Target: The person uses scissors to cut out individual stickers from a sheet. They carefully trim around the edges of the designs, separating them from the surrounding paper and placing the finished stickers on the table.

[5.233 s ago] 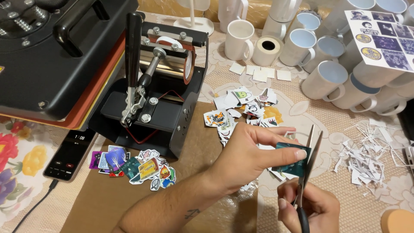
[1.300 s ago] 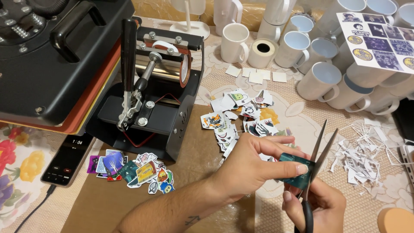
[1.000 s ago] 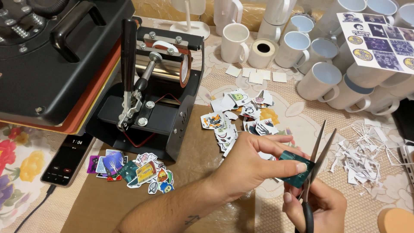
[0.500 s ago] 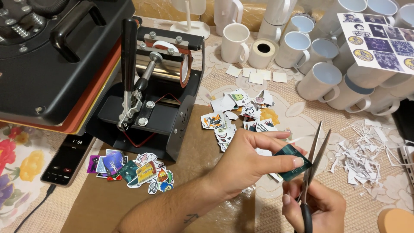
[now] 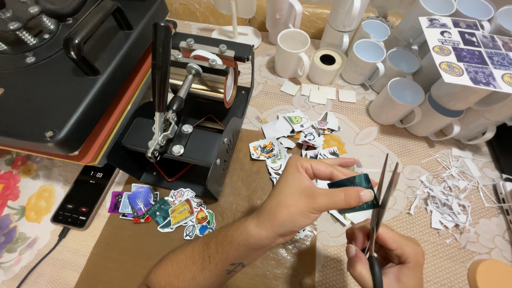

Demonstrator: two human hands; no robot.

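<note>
A phone lies at the surface's left edge, beside a black mug press. A pile of cut stickers sits just before the press, with open brown paper to its right. The left hand pinches a dark green sticker between closed fingers. The right hand grips scissors, blades parted at the sticker's right edge. Paper trimmings crowd the right, white mugs beyond
</note>
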